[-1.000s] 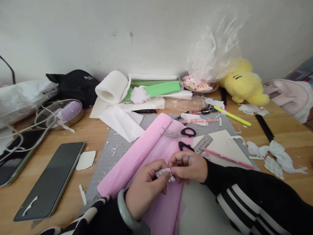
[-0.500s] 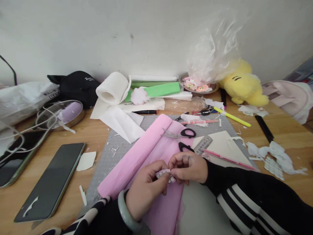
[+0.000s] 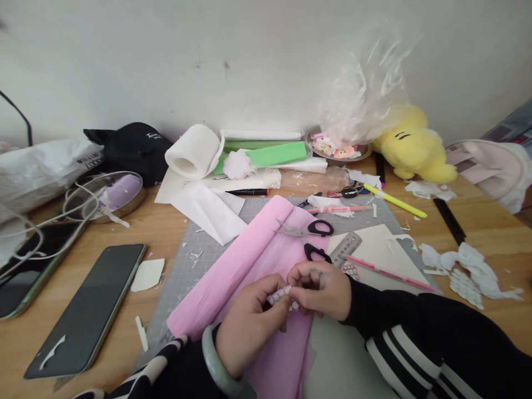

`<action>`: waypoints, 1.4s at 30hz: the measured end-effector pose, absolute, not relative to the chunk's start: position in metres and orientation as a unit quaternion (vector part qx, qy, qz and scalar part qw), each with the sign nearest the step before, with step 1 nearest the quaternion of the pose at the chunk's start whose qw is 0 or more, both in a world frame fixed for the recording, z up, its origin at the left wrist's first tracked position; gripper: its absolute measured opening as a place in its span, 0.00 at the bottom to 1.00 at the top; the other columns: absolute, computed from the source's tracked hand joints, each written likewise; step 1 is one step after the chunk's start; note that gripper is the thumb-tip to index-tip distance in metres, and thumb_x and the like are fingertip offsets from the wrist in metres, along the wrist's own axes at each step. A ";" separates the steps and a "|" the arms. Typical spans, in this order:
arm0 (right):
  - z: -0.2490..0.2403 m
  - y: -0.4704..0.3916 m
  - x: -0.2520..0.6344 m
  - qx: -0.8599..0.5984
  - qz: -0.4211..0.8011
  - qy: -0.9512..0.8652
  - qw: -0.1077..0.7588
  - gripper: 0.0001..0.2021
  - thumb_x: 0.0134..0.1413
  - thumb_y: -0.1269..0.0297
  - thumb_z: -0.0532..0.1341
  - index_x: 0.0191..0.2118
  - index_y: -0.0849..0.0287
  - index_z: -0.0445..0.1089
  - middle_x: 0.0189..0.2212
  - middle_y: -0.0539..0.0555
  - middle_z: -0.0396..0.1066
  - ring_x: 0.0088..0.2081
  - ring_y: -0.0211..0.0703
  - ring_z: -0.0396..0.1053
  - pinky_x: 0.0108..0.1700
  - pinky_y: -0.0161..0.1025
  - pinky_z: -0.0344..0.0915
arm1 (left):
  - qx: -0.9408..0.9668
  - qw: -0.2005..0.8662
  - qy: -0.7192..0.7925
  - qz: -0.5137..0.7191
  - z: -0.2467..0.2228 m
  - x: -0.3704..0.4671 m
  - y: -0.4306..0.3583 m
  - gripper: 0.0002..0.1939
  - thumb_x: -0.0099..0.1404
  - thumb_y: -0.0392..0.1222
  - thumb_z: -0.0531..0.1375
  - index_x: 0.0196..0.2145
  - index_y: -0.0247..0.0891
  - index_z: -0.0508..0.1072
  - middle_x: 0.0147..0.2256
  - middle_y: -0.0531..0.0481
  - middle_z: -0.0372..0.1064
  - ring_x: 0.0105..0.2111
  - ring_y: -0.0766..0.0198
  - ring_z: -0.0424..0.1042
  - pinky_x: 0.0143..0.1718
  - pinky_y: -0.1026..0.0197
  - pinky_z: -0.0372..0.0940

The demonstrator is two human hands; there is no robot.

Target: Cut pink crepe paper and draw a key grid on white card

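Note:
A small pink piece dotted with white pads (image 3: 279, 296) is pinched between the thumb and fingers of my left hand (image 3: 256, 318). My right hand (image 3: 322, 289) is closed at the piece's right edge, thumb and forefinger pressed together on it. Both hands are over a partly unrolled sheet of pink crepe paper (image 3: 233, 263). Scissors (image 3: 305, 235) with black handles lie with blades apart on the paper, just above my hands. A similar dotted pink piece (image 3: 350, 270) rests beside my right wrist, near a metal ruler (image 3: 346, 247).
A dark phone (image 3: 89, 307) lies at left. Along the wall are a tissue roll (image 3: 194, 151), green paper (image 3: 276, 154), a dish (image 3: 361, 154) under clear plastic and a yellow plush toy (image 3: 415, 145). White scraps (image 3: 467, 269) and a pink pen (image 3: 390, 273) are at right.
My hands stay at the dotted piece, with only slight finger shifts. More of the second dotted piece shows by my right wrist. The view has moved slightly.

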State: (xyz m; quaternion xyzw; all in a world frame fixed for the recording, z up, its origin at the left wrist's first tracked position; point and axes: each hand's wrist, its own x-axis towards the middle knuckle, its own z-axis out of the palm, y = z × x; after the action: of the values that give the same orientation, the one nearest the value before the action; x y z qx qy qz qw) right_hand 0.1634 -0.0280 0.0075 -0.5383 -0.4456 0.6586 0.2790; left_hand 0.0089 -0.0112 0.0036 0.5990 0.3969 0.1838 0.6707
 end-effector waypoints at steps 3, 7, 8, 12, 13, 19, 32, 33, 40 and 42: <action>0.008 -0.028 0.163 -0.546 0.646 -0.447 0.290 0.03 0.43 0.71 0.57 0.25 0.62 0.60 0.13 0.42 0.59 0.14 0.25 0.54 0.12 0.22 0.51 | 0.580 0.681 0.405 0.190 0.002 0.010 -0.011 0.11 0.59 0.44 0.53 0.24 0.36 0.64 0.18 0.56 0.59 0.20 0.69 0.58 0.23 0.66 0.54; 0.005 -0.028 0.162 -0.544 0.645 -0.437 0.311 0.04 0.43 0.68 0.58 0.25 0.62 0.60 0.13 0.42 0.58 0.13 0.25 0.54 0.11 0.22 0.52 | 0.551 0.699 0.409 0.199 0.001 0.011 -0.010 0.11 0.59 0.46 0.52 0.25 0.36 0.63 0.18 0.56 0.60 0.19 0.69 0.59 0.22 0.67 0.55; 0.004 -0.027 0.162 -0.538 0.651 -0.432 0.316 0.05 0.42 0.67 0.58 0.24 0.62 0.60 0.12 0.42 0.59 0.12 0.25 0.55 0.11 0.22 0.52 | 0.550 0.700 0.408 0.201 0.001 0.011 -0.010 0.11 0.59 0.46 0.52 0.25 0.36 0.63 0.18 0.56 0.60 0.19 0.69 0.59 0.22 0.67 0.55; -0.001 -0.021 0.164 -0.509 0.684 -0.396 0.341 0.08 0.40 0.61 0.56 0.22 0.62 0.60 0.10 0.43 0.61 0.10 0.27 0.56 0.09 0.24 0.53 | 0.550 0.701 0.409 0.200 0.003 0.010 -0.009 0.12 0.59 0.46 0.52 0.25 0.35 0.64 0.18 0.55 0.60 0.19 0.69 0.58 0.22 0.66 0.55; -0.002 -0.020 0.164 -0.507 0.688 -0.387 0.345 0.09 0.40 0.61 0.56 0.22 0.62 0.60 0.09 0.44 0.62 0.09 0.28 0.56 0.09 0.24 0.54 | 0.550 0.700 0.409 0.201 0.003 0.010 -0.009 0.11 0.59 0.46 0.52 0.25 0.35 0.64 0.17 0.55 0.60 0.19 0.69 0.58 0.22 0.66 0.55; -0.007 -0.020 0.165 -0.502 0.699 -0.388 0.331 0.07 0.39 0.63 0.58 0.23 0.62 0.61 0.10 0.44 0.63 0.10 0.28 0.58 0.09 0.24 0.56 | 0.562 0.695 0.398 0.206 0.000 0.010 -0.011 0.11 0.58 0.44 0.53 0.24 0.35 0.64 0.18 0.55 0.60 0.19 0.69 0.58 0.22 0.66 0.55; -0.010 -0.022 0.168 -0.466 0.711 -0.423 0.314 0.05 0.42 0.67 0.57 0.24 0.63 0.62 0.13 0.44 0.64 0.12 0.26 0.58 0.11 0.23 0.55 | 0.574 0.689 0.390 0.208 0.001 0.009 -0.011 0.10 0.58 0.43 0.53 0.22 0.36 0.64 0.18 0.54 0.60 0.19 0.69 0.58 0.22 0.66 0.55; -0.010 -0.022 0.169 -0.465 0.713 -0.422 0.314 0.04 0.42 0.67 0.57 0.24 0.63 0.62 0.13 0.44 0.64 0.12 0.26 0.58 0.11 0.23 0.55 | 0.574 0.689 0.391 0.210 0.001 0.009 -0.012 0.10 0.57 0.43 0.53 0.22 0.36 0.64 0.18 0.54 0.60 0.19 0.69 0.58 0.22 0.66 0.55; -0.009 -0.021 0.169 -0.470 0.716 -0.414 0.308 0.03 0.39 0.70 0.58 0.25 0.64 0.63 0.13 0.44 0.64 0.12 0.26 0.58 0.11 0.22 0.56 | 0.571 0.688 0.393 0.215 0.000 0.009 -0.011 0.10 0.58 0.42 0.53 0.22 0.36 0.64 0.17 0.55 0.59 0.18 0.70 0.57 0.21 0.67 0.53; -0.011 -0.022 0.169 -0.470 0.717 -0.414 0.305 0.03 0.39 0.70 0.58 0.25 0.64 0.63 0.13 0.44 0.64 0.12 0.26 0.58 0.11 0.23 0.56 | 0.571 0.688 0.393 0.215 0.000 0.009 -0.011 0.10 0.58 0.42 0.53 0.22 0.36 0.64 0.17 0.56 0.59 0.18 0.70 0.57 0.21 0.67 0.53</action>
State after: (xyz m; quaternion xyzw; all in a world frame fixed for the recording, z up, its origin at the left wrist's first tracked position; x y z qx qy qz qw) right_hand 0.1692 -0.0215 -0.0105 -0.4701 -0.4143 0.7172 0.3051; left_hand 0.0093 -0.0110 -0.0004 0.5708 0.3933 0.2150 0.6879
